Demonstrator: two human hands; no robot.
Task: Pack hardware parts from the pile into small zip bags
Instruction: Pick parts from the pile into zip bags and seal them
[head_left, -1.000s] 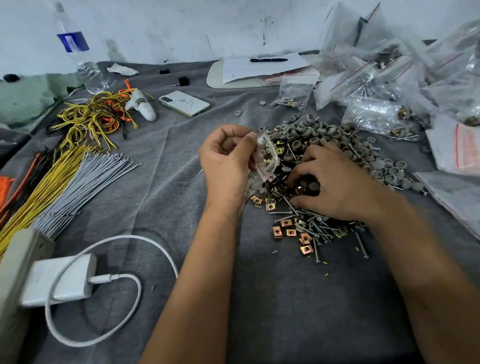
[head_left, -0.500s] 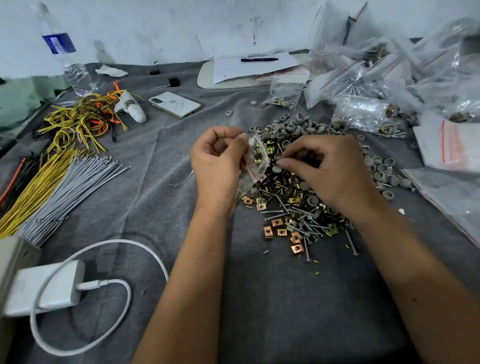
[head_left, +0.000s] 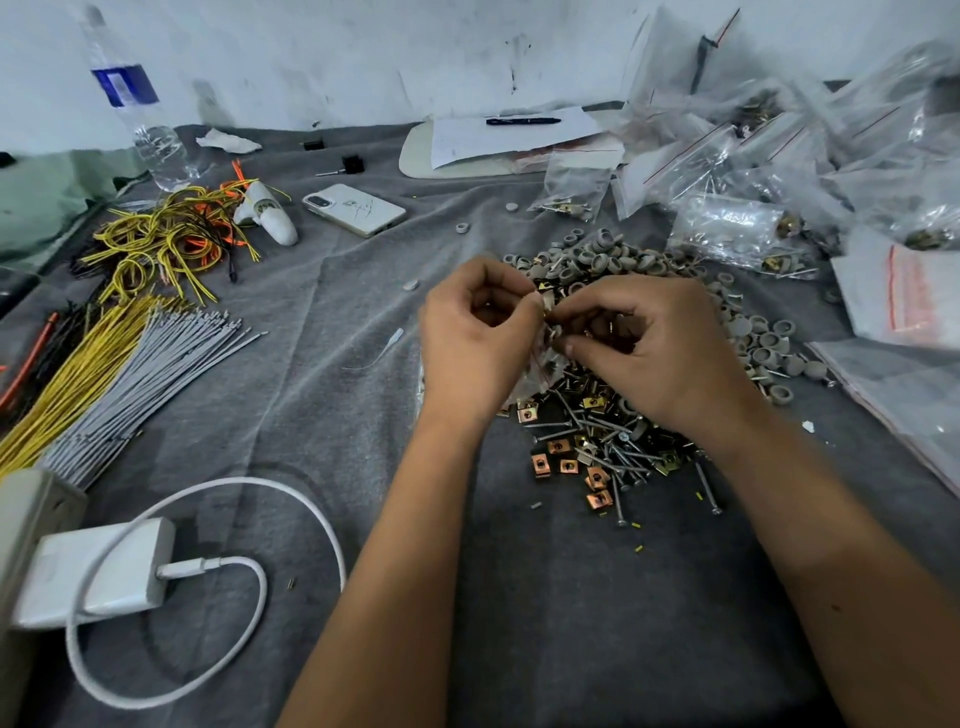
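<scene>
Thin clear plastic, limp and slick: small zip bag (head_left: 537, 364) pinched at its mouth by left hand (head_left: 475, 338), hanging just above near edge of hardware pile (head_left: 613, 415) on grey-cloth tabletop (head_left: 545, 597). Mostly hidden between both hands, so fill level not readable. Right hand (head_left: 654, 348) curled, thumb and forefinger tips closed at bag mouth, apparently feeding in a small part; the part itself too small to make out.

Likely to handle light and floppy, collapsing shut unless mouth held spread; best gripped at stiffer zip strip, one lip per finger, not by the thin wall. Screws (head_left: 618, 457) probably sharp enough to pierce film if pushed in point first. Copper-coloured square clips (head_left: 558, 447) flat and small, better picked singly by their edges. Grey round caps (head_left: 602, 254) likely light and prone to roll. Filled bags (head_left: 748, 234) lying well apart at far right.
</scene>
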